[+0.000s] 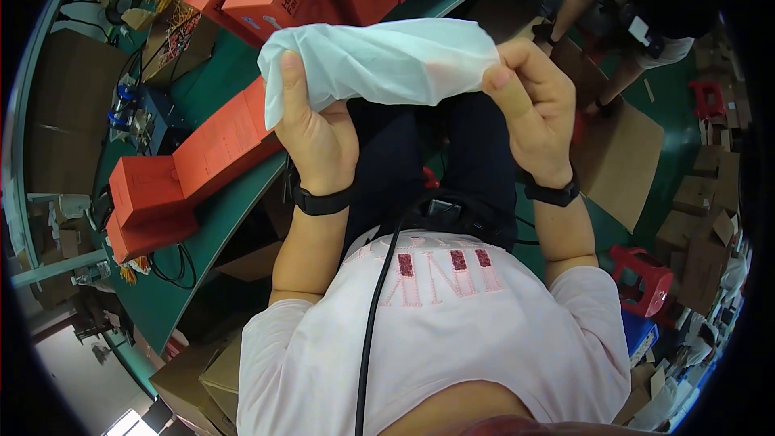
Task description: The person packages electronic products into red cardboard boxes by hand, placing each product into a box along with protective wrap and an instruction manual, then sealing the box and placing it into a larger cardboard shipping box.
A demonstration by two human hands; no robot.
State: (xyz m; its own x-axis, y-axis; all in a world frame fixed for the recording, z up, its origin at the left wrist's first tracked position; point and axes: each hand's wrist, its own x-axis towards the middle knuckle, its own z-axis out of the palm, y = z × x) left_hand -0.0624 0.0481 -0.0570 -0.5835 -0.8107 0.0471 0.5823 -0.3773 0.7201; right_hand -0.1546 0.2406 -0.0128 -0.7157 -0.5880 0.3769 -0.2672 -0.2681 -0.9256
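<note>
A thin, pale white bag [379,60] stretches sideways between my hands above my lap. It is creased, and a faint pinkish patch shows through near its right end; what lies inside I cannot make out. My left hand [316,133] grips the left end, thumb lying over the front and the other fingers behind, mostly hidden. At the opposite end, my right hand [537,109] pinches the bag's corner between thumb and fingers. Both wrists wear black bands.
Several red-orange boxes [282,0] stand on the green table [190,85] at the far left, with more red boxes [214,145] nearer. A person [601,12] bends over an opened cardboard box [626,157] at right. A red stool [642,281] stands lower right.
</note>
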